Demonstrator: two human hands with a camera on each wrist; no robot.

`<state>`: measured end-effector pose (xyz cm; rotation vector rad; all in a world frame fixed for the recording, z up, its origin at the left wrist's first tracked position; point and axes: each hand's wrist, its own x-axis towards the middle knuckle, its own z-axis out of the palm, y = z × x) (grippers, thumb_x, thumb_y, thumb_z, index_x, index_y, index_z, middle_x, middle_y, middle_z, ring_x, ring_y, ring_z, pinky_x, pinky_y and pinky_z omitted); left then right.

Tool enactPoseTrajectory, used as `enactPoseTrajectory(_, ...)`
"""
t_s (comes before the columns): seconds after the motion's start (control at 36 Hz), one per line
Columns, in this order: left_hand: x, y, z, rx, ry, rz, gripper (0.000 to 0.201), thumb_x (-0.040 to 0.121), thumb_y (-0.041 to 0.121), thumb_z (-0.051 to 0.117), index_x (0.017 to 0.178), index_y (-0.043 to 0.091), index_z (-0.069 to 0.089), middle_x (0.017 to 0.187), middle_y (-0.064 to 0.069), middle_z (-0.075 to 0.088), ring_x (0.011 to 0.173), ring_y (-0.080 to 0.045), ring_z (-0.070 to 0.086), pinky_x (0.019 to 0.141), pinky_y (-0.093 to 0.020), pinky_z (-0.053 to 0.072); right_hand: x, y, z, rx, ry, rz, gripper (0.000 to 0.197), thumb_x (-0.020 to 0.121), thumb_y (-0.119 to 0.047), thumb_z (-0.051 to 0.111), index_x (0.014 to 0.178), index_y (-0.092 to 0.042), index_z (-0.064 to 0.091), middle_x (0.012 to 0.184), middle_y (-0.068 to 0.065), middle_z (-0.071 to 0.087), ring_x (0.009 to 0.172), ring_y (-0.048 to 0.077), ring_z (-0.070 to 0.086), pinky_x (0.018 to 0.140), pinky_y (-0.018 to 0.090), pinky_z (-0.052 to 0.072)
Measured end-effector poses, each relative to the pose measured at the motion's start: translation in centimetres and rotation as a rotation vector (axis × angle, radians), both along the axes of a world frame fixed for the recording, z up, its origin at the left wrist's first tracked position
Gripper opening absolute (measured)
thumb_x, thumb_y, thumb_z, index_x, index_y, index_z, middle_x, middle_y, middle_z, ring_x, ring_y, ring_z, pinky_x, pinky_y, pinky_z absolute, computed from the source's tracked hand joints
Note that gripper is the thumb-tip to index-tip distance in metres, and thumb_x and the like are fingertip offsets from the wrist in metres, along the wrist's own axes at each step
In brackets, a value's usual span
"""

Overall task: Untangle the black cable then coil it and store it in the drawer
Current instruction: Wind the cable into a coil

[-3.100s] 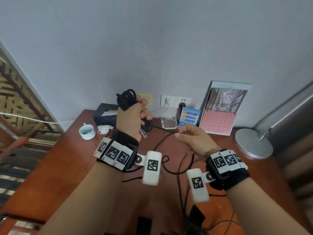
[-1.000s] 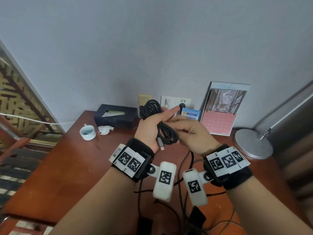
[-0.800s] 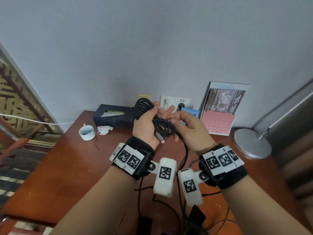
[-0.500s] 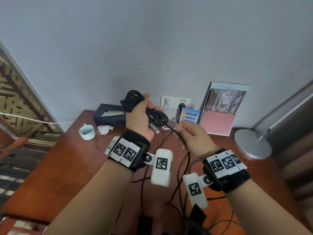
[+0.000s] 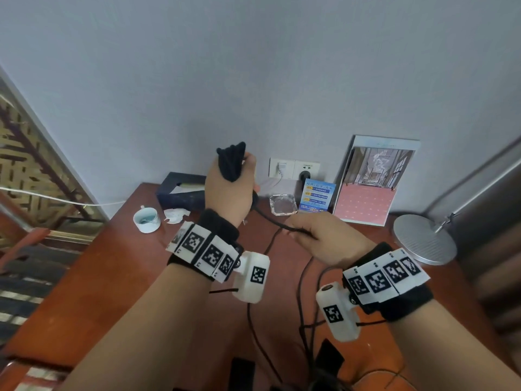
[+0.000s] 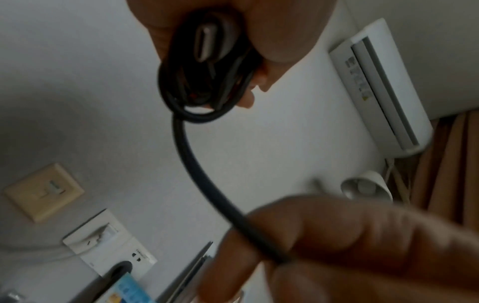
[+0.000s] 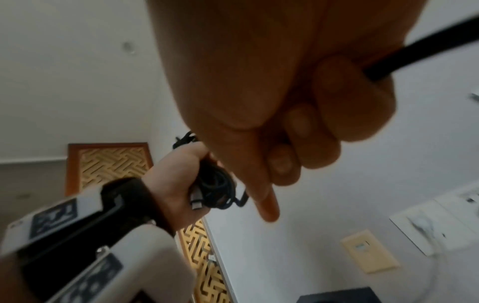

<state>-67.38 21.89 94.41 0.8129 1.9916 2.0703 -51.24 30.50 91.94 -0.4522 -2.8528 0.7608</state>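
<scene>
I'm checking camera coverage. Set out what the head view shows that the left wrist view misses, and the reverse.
Only the head view shows the reddish-brown wooden desk, the white ceramic cup, the clear glass ashtray and loose black cable trailing over the desk.

Only the left wrist view shows the cable's silver metal plug tucked in the left hand's grip, and a white wall air conditioner.

Both show the coiled black cable, the right hand pinching its strand, and the white wall sockets.
</scene>
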Motion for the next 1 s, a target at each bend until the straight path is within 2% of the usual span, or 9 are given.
enactPoseTrajectory(0.14,0.7,0.2,-0.8,-0.209,0.296,-0.175,0.018,0.088,0.037,0.064,0.098,0.022,0.057,0.089,0.005,0.066,0.079,-0.016,0.067,0.075,-0.036,0.054,-0.5,-0.5,1.0,0.263,-0.06,0.185,0.019,0.095,-0.019,0.047,0.102,-0.013,0.063,0.097,0.002,0.065,0.09,0.023,0.059,0.078,0.037,0.047)
enactPoseTrajectory(0.31,1.5,0.1,-1.4,-0.385,0.468,-0.298,0.033,0.087,0.049,0.063,0.098,0.02,0.054,0.088,0.007,0.062,0.084,-0.015,0.058,0.07,-0.028,0.04,-0.6,-0.6,1.4,0.24,0.18,0.242,0.029,0.092,-0.033,0.045,0.108,-0.024,0.068,0.101,-0.005,0.068,0.089,0.013,0.061,0.071,0.026,0.048)
enactPoseTrajectory(0.47,2.4,0.2,-1.3,-0.387,0.264,-0.421,0.028,0.093,0.05,0.052,0.091,0.022,0.053,0.079,0.011,0.057,0.074,0.0,0.054,0.067,-0.019,0.04,-0.8,-0.5,1.4,0.309,0.386,-0.061,0.038,0.064,-0.048,0.077,0.061,-0.022,0.05,0.055,-0.009,0.052,0.05,0.01,0.042,0.047,0.019,0.031)
enactPoseTrajectory(0.56,2.9,0.0,-1.5,-0.342,0.124,-0.602,0.028,0.092,0.053,0.053,0.09,0.026,0.055,0.073,0.008,0.064,0.062,-0.009,0.062,0.062,-0.021,0.046,-0.8,0.4,1.6,0.298,0.344,-0.185,0.044,0.059,-0.049,0.079,0.063,-0.026,0.042,0.055,-0.013,0.039,0.05,0.012,0.039,0.045,0.02,0.027)
enactPoseTrajectory(0.64,2.9,0.1,-1.5,-0.322,0.017,-0.823,0.03,0.079,0.04,0.073,0.102,0.025,0.061,0.082,0.008,0.069,0.071,-0.013,0.067,0.06,-0.025,0.053,-0.6,1.0,1.6,0.378,0.278,-0.22,0.032,0.061,-0.022,0.071,0.066,-0.023,0.039,0.055,-0.013,0.031,0.052,0.018,0.039,0.046,0.022,0.021)
enactPoseTrajectory(0.72,2.2,0.2,-1.6,-0.327,0.022,-1.003,0.056,0.067,0.018,0.085,0.117,0.012,0.058,0.099,0.009,0.069,0.099,-0.009,0.065,0.088,-0.029,0.052,-0.4,1.1,1.9,0.271,0.31,-0.219,0.039,0.06,-0.033,0.076,0.064,-0.024,0.039,0.053,-0.012,0.037,0.05,0.017,0.039,0.046,0.026,0.027)
enactPoseTrajectory(0.81,2.3,0.0,-2.1,-0.325,0.01,-1.125,0.069,0.065,0.012,0.085,0.125,0.002,0.052,0.122,-0.024,0.061,0.124,-0.037,0.054,0.108,-0.053,0.039,-0.3,1.1,2.1,0.149,0.257,-0.187,0.047,0.058,-0.04,0.085,0.063,-0.025,0.041,0.057,-0.01,0.046,0.053,0.013,0.044,0.051,0.03,0.035)
enactPoseTrajectory(0.92,1.3,-0.6,-2.5,-0.396,0.137,-1.001,0.035,0.067,0.009,0.082,0.091,0.023,0.061,0.086,0.008,0.065,0.09,-0.014,0.063,0.093,-0.039,0.048,0.2,1.1,2.0,-0.131,0.293,-0.073,0.026,0.072,-0.023,0.081,0.075,-0.021,0.055,0.06,-0.009,0.05,0.053,0.004,0.044,0.054,0.021,0.038)
enactPoseTrajectory(1.0,0.6,-0.8,-2.9,-0.391,0.134,-0.827,0.034,0.071,0.006,0.08,0.086,0.026,0.056,0.071,0.012,0.057,0.069,-0.009,0.057,0.075,-0.03,0.046,0.7,1.3,1.7,-0.322,0.357,-0.121,0.018,0.085,-0.013,0.068,0.091,-0.017,0.052,0.069,-0.008,0.055,0.047,0.009,0.049,0.048,0.024,0.046)
